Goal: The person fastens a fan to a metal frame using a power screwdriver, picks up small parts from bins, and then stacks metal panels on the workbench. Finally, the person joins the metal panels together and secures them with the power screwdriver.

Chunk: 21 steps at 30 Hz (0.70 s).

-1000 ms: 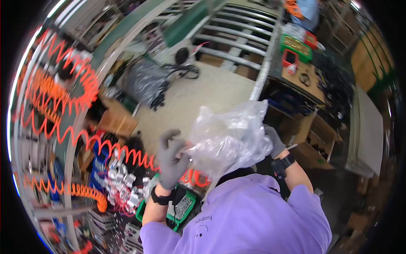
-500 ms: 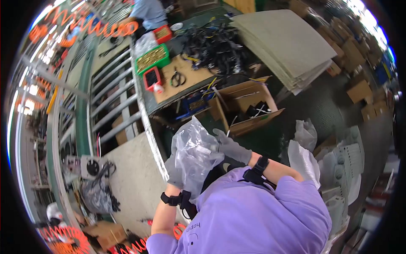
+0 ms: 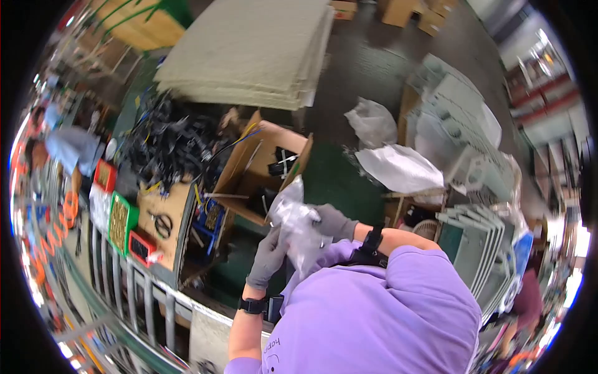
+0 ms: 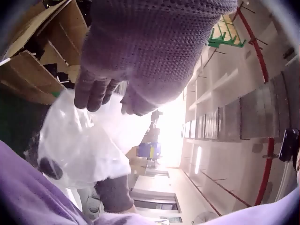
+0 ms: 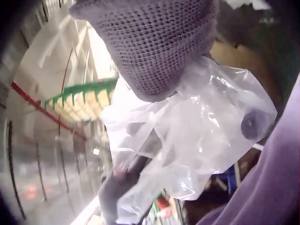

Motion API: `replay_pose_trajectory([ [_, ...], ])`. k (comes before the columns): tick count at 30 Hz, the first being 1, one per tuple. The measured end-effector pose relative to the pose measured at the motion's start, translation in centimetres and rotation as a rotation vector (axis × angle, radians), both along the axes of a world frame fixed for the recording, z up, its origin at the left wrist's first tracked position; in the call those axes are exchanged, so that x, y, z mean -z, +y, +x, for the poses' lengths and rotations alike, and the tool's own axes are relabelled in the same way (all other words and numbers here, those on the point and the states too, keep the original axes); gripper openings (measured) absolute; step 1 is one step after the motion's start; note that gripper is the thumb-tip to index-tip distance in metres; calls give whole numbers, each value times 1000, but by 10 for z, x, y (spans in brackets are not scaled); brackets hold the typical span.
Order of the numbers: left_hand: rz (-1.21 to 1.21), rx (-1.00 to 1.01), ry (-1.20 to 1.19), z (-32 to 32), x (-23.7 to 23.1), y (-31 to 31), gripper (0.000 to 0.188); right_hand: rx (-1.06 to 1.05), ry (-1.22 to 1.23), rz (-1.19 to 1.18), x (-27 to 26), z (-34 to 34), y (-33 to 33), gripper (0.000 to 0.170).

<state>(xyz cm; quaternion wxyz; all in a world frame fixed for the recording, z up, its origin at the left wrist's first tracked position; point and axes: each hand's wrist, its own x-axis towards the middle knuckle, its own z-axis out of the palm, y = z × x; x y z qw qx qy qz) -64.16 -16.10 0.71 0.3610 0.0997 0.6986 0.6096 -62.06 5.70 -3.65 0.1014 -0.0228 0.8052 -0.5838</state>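
In front of the chest, a crumpled clear plastic bag [image 3: 300,232] is bunched between two hands in grey knit gloves. My left hand [image 3: 268,257] grips its left side, fingers curled at the film. On the other side my right hand [image 3: 337,222] holds the bag's upper right part. From the left wrist, the bag [image 4: 86,140] hangs below the left fingertips [image 4: 96,96], and the right glove [image 4: 114,193] shows beyond it. In the right wrist view, the film [image 5: 197,131] spreads out below the right hand [image 5: 154,47], whose fingers are mostly hidden.
An open cardboard box [image 3: 255,168] with black parts stands just ahead. To its left is a workbench with black cables [image 3: 168,140], a green bin [image 3: 121,223] and scissors [image 3: 162,225]. Stacked grey panels [image 3: 476,249] and a white sheet [image 3: 398,168] lie to the right.
The person has turned right, away from the roller conveyor and toward the cardboard box and panels. The bag, spread wide before, is now bunched smaller, with both hands closer together.
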Motion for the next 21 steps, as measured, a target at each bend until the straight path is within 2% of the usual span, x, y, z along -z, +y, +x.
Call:
replay_pose_trajectory([
  [1, 41, -19, 81, -11, 2, 8, 31, 133, -9, 63, 23, 3, 19, 31],
  [2, 80, -85, -59, -20, -6, 13, 29, 303, -31, 84, 47, 10, 40, 31],
  [3, 111, -156, -202, -27, -13, 14, 27, 451, 3, 0, 48, 15, 63, 31],
  [4, 104, -156, -221, -35, -10, 12, 25, 571, 58, -85, 59, 22, 86, 34],
  [5, 127, -190, -227, -42, 6, 7, 24, 689, 87, 63, 56, 27, 110, 37],
  [6, 98, -175, -230, -50, 13, 3, 23, 728, 122, 263, 72, 36, 142, 47],
  [7, 69, -165, -231, -58, 19, 0, 22, 828, 122, 396, 56, 38, 161, 64],
  [8, 68, -137, -234, -66, 25, -2, 22, 851, 122, 444, 38, 43, 182, 74],
  [9, 28, -164, -261, -73, 31, -3, 21, 884, 184, 531, 39, 50, 211, 77],
  [11, -23, -177, -280, -93, 34, 3, 20, 969, 101, 621, 36, 66, 272, 74],
  [12, -37, -198, -248, -103, 33, 8, 20, 1001, 246, 634, 24, 73, 299, 69],
  [13, -52, -220, -216, -114, 31, 16, 20, 1052, 129, 811, 26, 83, 335, 62],
  [14, -84, -271, -226, -124, 28, 26, 21, 1071, 292, 949, 30, 92, 366, 58],
  [15, -74, -287, -210, -135, 28, 35, 22, 1153, 145, 1028, 30, 102, 391, 53],
  [17, -128, -331, -183, -154, 20, 61, 23, 1101, -140, 1134, 37, 119, 445, 53],
  [19, -201, -370, -161, -169, 27, 74, 23, 957, -315, 1309, 65, 139, 485, 52],
  [20, -220, -347, -156, -177, 29, 84, 23, 807, -563, 1345, 75, 139, 496, 50],
  [21, -184, -446, -206, -187, 28, 93, 26, 641, -816, 1352, 84, 141, 503, 49],
])
